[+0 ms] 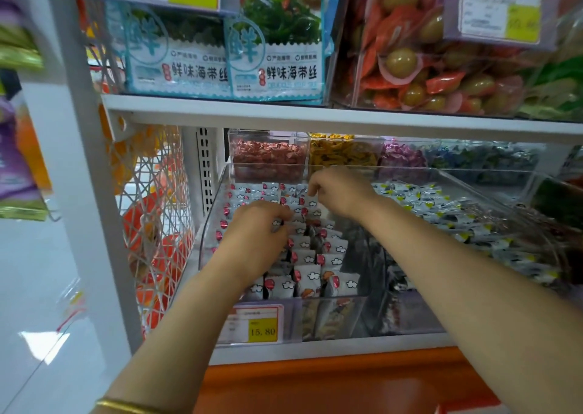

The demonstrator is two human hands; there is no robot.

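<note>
Both my hands reach into a clear plastic bin (208, 221) on the lower shelf. The bin holds rows of small white snack packets (307, 257) printed with clouds and red dots, standing upright. My left hand (255, 240) lies over the left rows, its fingers curled down onto a packet at its fingertips. Further back, my right hand (339, 192) has its fingers bent down, pinching the top of a packet in the rear rows. A gold bangle (126, 407) circles my left wrist.
A yellow price tag reading 15.80 (252, 327) fronts the bin. Blue-white packets (441, 211) fill the neighbouring bin on the right. Behind stand small tubs of wrapped sweets (268, 158). The shelf above (315, 113) carries seaweed bags (227, 53) and a box of red-wrapped snacks (426, 66).
</note>
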